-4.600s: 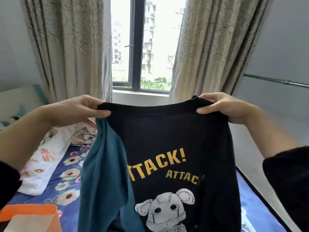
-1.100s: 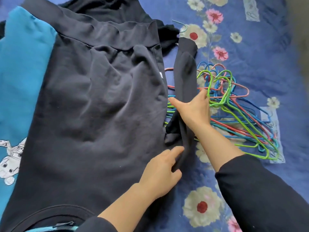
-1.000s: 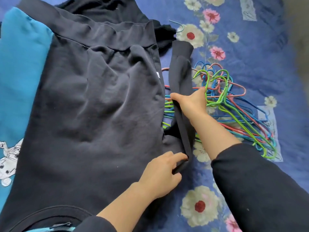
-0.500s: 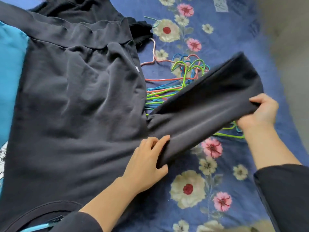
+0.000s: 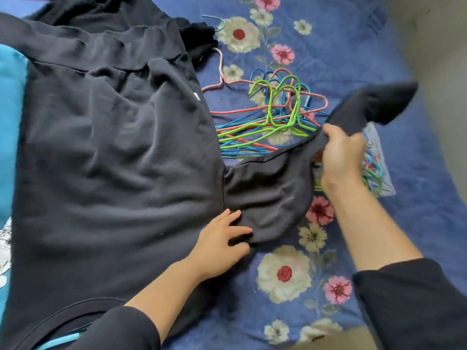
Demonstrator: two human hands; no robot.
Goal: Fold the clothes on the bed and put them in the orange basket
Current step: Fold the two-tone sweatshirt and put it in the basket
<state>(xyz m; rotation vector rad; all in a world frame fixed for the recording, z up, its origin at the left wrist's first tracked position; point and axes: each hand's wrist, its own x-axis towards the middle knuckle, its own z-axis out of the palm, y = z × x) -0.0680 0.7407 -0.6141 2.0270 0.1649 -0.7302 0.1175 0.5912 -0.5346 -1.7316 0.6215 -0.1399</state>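
home bedroom: floral bedsheet (image 5: pixel 316 29), clothes hangers (image 5: pixel 273 122), laundry

The bed (image 5: pixel 341 41) is covered by a blue sheet printed with white and pink flowers. A black sweatshirt (image 5: pixel 113 173) lies spread flat over the left and centre of the frame. A tangle of coloured wire hangers (image 5: pixel 273 117) rests on the sheet just right of it. Another dark garment (image 5: pixel 197 34) sits at upper centre.
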